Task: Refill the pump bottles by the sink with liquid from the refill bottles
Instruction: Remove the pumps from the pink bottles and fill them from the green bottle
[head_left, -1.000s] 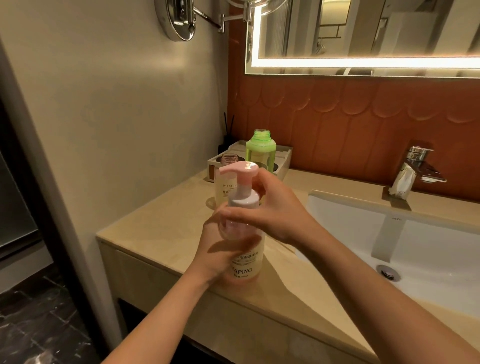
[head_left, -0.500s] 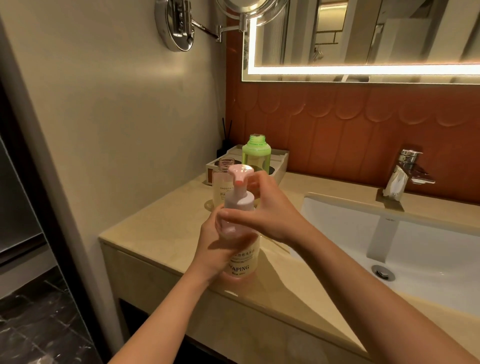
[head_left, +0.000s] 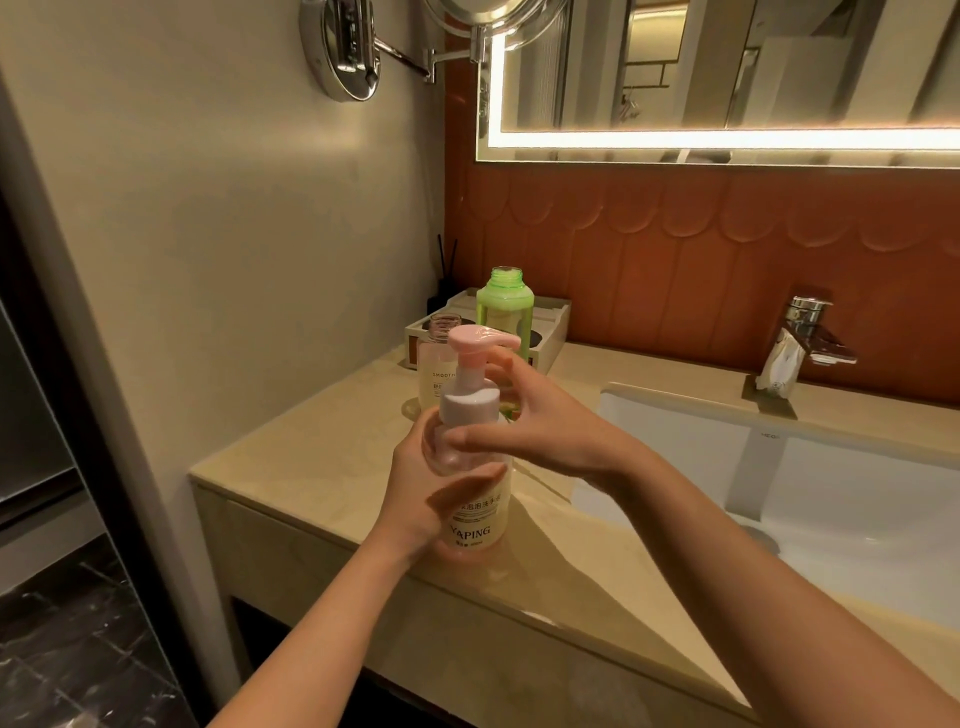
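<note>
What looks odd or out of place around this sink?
The faucet has a white wrapper bunched over its spout, which is unusual. Behind the pump bottle, the green bottle and a clear bottle stand uncapped. No spill shows on the counter.
</note>
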